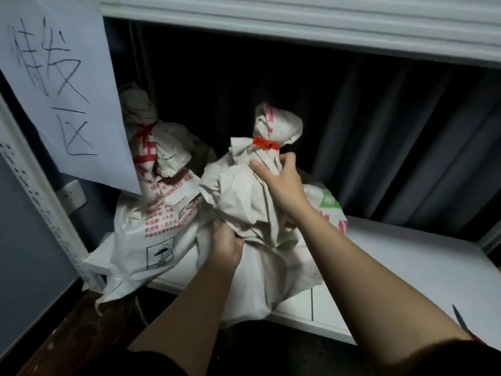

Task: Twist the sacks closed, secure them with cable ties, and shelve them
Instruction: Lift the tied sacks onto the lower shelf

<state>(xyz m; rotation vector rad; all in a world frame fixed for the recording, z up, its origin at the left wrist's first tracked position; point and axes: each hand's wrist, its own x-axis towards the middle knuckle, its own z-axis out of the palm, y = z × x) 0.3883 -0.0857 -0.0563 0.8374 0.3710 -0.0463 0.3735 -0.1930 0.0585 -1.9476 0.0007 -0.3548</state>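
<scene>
Two white woven sacks stand on a white shelf (406, 270). The nearer sack (244, 202) has its neck twisted and bound by a red cable tie (265, 143). My right hand (282, 183) grips this sack just below the tie. Lower down, my left hand (226, 244) clutches a fold of the same sack at its front. Its bottom hangs over the shelf's front edge. The other sack (151, 213), printed with red text and tied with a red tie (145, 131), stands to the left and touches the nearer one.
A paper sign (62, 85) with handwritten characters hangs at the upper left, partly covering the left sack. A dark curtain (393, 145) closes the back of the shelf. Another white shelf board (298, 20) runs overhead. A perforated upright (40, 202) stands at left.
</scene>
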